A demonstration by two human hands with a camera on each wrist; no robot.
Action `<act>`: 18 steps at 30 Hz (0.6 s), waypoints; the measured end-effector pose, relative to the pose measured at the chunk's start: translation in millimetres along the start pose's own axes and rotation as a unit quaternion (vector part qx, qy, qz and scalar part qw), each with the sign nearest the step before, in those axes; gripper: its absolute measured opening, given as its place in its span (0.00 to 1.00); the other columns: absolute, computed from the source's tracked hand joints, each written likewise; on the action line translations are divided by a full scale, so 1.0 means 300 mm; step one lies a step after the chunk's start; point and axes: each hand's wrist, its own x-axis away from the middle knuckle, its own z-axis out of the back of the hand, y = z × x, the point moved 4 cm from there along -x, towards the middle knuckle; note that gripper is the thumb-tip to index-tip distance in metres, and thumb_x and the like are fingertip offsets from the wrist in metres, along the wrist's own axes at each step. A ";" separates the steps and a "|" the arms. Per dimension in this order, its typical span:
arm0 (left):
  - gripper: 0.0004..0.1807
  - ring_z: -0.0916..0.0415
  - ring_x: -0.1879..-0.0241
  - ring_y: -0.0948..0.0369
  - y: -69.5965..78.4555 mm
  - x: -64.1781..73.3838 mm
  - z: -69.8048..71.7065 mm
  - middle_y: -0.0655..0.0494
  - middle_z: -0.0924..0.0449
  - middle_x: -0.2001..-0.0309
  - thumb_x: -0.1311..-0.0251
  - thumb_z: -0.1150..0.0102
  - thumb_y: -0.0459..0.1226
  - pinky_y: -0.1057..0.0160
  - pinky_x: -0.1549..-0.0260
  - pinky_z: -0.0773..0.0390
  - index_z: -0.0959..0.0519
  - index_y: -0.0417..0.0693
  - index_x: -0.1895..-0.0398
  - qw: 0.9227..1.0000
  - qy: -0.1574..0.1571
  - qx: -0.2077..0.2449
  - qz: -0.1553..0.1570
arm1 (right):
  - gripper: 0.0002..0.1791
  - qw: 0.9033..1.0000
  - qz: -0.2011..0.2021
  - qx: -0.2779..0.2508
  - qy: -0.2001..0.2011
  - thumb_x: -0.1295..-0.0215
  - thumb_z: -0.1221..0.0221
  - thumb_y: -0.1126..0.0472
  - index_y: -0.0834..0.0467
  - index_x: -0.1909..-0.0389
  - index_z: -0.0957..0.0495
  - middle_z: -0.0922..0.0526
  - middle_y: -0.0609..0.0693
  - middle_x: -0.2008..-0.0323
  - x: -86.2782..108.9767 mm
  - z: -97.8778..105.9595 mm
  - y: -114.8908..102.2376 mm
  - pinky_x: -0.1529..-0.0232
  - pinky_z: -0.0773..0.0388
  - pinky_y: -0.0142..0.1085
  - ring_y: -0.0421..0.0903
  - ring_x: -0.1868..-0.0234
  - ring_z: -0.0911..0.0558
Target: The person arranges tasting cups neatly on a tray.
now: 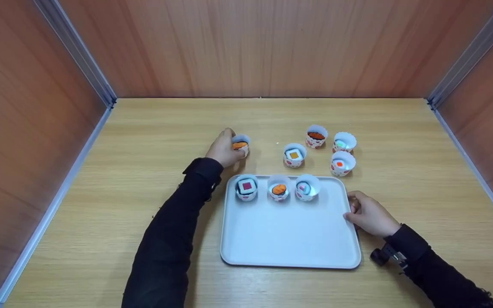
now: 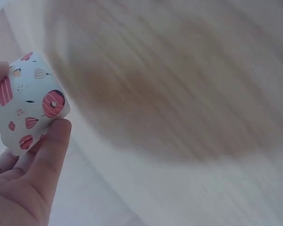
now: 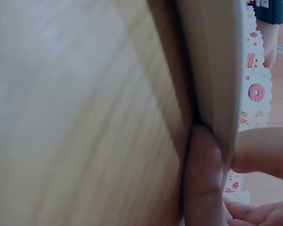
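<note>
My left hand (image 1: 226, 149), beyond the tray's back left corner, pinches a small paper cup (image 1: 241, 144) with an orange piece inside. In the left wrist view that cup (image 2: 30, 101) shows a print of pink donuts and sweets, held between thumb and fingers. My right hand (image 1: 372, 214) grips the right rim of a white tray (image 1: 289, 239). In the right wrist view one finger (image 3: 205, 165) lies along the underside of the tray's rim (image 3: 221, 70), with another digit on the inner side. Along the tray's back edge stand three paper cups, the leftmost cup (image 1: 246, 188) holding a white square piece with a dark red centre.
Behind the tray to the right stand several more filled paper cups, among them one (image 1: 294, 155) with a white and yellow square and one (image 1: 316, 137) with a reddish-brown filling. Wooden panels (image 1: 259, 51) wall the table at the back and both sides.
</note>
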 end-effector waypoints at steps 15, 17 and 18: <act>0.31 0.27 0.49 0.53 0.070 0.160 0.090 0.45 0.30 0.46 0.43 0.36 0.41 0.55 0.43 0.25 0.35 0.38 0.40 0.997 0.042 -0.032 -0.049 | 0.33 0.997 -0.022 -0.072 -0.004 0.38 0.39 0.65 0.70 0.35 0.40 0.25 0.55 0.63 -0.005 0.033 -0.003 0.69 0.18 0.34 0.44 0.67 0.21; 0.31 0.27 0.49 0.53 0.093 0.183 0.098 0.45 0.29 0.46 0.44 0.36 0.42 0.55 0.44 0.24 0.35 0.38 0.41 0.997 0.042 -0.030 -0.060 | 0.32 0.998 -0.012 -0.065 0.015 0.37 0.39 0.64 0.70 0.35 0.39 0.24 0.58 0.59 -0.002 0.050 -0.023 0.67 0.18 0.32 0.45 0.65 0.20; 0.31 0.26 0.49 0.52 0.105 0.193 0.101 0.45 0.29 0.47 0.44 0.35 0.42 0.55 0.45 0.23 0.35 0.38 0.41 0.996 0.042 -0.029 -0.067 | 0.32 0.998 -0.004 -0.061 0.027 0.36 0.39 0.64 0.69 0.35 0.38 0.24 0.60 0.57 -0.001 0.059 -0.035 0.67 0.19 0.31 0.45 0.64 0.20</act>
